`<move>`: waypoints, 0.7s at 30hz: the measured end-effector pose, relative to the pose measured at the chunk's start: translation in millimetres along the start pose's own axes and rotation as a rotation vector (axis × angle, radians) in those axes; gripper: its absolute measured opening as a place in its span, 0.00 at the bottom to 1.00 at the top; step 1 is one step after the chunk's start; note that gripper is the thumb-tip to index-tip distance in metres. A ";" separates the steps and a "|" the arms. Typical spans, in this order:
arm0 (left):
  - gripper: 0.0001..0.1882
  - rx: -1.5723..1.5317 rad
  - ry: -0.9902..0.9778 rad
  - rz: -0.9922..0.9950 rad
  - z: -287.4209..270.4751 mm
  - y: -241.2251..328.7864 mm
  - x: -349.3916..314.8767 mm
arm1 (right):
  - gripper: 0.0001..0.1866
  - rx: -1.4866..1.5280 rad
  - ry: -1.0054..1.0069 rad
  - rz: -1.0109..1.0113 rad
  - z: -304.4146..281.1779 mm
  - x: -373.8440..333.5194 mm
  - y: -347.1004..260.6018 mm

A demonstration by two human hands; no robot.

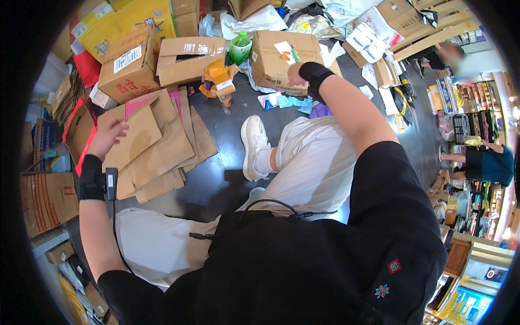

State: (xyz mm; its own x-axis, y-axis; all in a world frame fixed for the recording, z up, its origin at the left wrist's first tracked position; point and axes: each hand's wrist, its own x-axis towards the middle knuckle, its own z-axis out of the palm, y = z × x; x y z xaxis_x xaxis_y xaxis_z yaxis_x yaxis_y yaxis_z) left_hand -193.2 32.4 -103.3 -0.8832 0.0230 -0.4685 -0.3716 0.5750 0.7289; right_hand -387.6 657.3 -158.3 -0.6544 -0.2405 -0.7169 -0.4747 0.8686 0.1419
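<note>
My right hand [297, 76] reaches out over a brown cardboard box [271, 73]. Its fingers are closed round a slim green tool [295, 54] that looks like a cutter and sticks up past the hand. A white paper label with an orange patch lies on the box top beside it. My left hand [111, 132] hovers above a stack of flattened cardboard [162, 143], fingers loosely apart and holding nothing. Both wrists wear black bands.
A green bottle [240, 47] stands left of the box, near crumpled orange packaging [218, 78]. Closed cartons [129, 65] and a yellow box [124, 27] pile up at the far left. Plastic bags [314, 24] lie behind. Two other people are at the right, by stocked shelves.
</note>
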 end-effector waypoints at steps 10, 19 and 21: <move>0.21 0.072 0.031 -0.069 15.8 42.8 -50.2 | 0.13 0.006 0.423 -0.427 -81.8 25.9 -95.8; 0.23 -0.009 0.029 -0.140 12.7 23.9 -110.2 | 0.22 0.188 0.373 -0.371 -143.3 30.1 -139.2; 0.23 0.010 0.034 -0.137 8.8 18.1 -119.6 | 0.19 0.132 0.302 -0.303 -146.3 37.6 -137.2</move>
State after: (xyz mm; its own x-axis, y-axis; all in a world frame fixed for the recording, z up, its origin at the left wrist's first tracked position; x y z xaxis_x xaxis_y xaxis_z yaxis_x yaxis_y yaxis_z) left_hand -91.7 47.2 -38.4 -0.8337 -0.0837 -0.5458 -0.4864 0.5791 0.6542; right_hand -433.2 465.8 -104.9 -0.6494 -0.5913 -0.4782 -0.6048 0.7828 -0.1465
